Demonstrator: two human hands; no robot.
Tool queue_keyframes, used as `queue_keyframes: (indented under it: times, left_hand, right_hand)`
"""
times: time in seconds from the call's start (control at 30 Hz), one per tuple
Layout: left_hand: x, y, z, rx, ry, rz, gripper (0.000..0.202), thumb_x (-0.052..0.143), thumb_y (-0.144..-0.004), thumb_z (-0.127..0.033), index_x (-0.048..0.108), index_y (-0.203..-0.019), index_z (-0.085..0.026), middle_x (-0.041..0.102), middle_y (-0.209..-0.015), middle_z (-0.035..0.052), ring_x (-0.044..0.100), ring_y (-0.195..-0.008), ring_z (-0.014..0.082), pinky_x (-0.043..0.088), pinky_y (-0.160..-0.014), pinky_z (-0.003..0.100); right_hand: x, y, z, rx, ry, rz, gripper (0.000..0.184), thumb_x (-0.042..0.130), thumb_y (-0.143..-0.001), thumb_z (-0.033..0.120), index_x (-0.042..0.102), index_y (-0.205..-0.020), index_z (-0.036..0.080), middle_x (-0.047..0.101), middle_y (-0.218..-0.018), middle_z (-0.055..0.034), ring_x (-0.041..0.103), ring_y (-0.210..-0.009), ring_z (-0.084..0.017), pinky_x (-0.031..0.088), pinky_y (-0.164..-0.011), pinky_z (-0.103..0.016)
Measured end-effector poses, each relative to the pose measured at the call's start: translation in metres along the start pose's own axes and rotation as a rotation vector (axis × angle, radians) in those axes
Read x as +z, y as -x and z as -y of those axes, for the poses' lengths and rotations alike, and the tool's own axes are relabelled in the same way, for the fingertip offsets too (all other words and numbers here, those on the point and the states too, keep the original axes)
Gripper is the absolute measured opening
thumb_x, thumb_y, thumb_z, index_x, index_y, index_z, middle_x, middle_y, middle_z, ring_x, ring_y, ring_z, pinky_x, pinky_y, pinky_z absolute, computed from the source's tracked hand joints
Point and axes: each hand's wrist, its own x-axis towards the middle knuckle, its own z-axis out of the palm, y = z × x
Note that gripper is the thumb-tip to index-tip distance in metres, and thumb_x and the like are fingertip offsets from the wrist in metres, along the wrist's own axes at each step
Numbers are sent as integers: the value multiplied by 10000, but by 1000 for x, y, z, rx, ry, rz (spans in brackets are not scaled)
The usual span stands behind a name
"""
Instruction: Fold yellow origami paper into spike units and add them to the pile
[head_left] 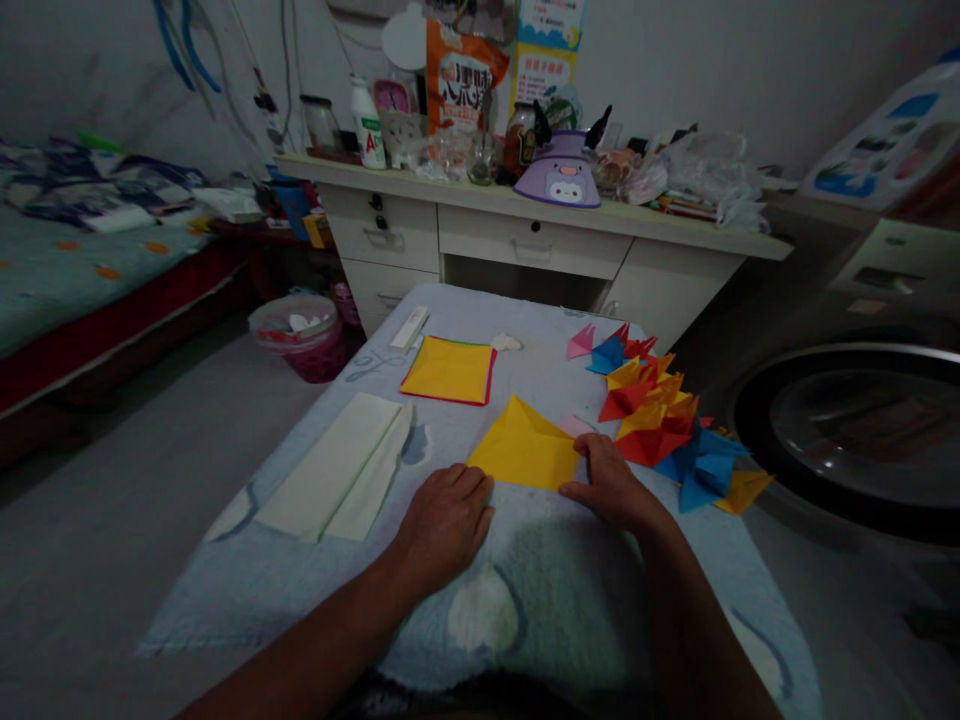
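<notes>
A yellow sheet of origami paper (pixel 521 450) lies in front of me with its top drawn to a point, so it looks partly folded. At its left corner rests my left hand (pixel 446 515), fingers curled together over the paper's edge. My right hand (pixel 606 480) has the right corner between thumb and fingers. Just behind the sheet is a stack of square coloured paper (pixel 450 370), yellow on top with red and green edges showing. To the right stands a row of folded paper cranes (pixel 652 405) in red, yellow, blue and pink.
A cloth-covered table (pixel 480 610) carries everything, including pale folded paper (pixel 337 465) at left and a small white box (pixel 410 328). Beyond it is a cluttered white desk (pixel 532 235). A pink bin (pixel 304 335) stands left on the floor; a washing machine (pixel 847 400) is at right.
</notes>
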Motion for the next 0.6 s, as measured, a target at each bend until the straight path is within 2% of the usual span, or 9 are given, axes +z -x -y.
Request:
queue_keyframes:
  times: [0.37, 0.53, 0.6]
  left_hand:
    - [-1, 1, 0, 0, 14, 4, 209, 494, -904, -231, 594, -1079, -172, 623, -1002, 76, 545, -949, 240, 475, -838, 421]
    - [1, 2, 2, 8, 27, -22, 219, 496, -900, -218, 593, -1090, -170, 623, -1020, 82, 541, -963, 241, 481, -849, 426]
    - [1, 2, 2, 12, 43, -39, 215, 497, -897, -210, 597, -1084, -174, 624, -1022, 82, 542, -963, 238, 484, -853, 428]
  right_hand:
    - [-13, 5, 2, -28, -97, 77, 496, 681, -662, 189, 456, -1104, 186, 499, -1149, -89, 492, -1098, -233, 391, -981, -365]
    - [-15, 6, 1, -41, -101, 87, 491, 630, -668, 172, 451, -1125, 168, 501, -1142, -96, 516, -1016, -212, 429, -894, -335]
    - [-15, 5, 1, -45, -103, 50, 449, 576, -675, 144, 462, -1109, 174, 522, -1092, -78, 532, -945, -193, 444, -830, -317]
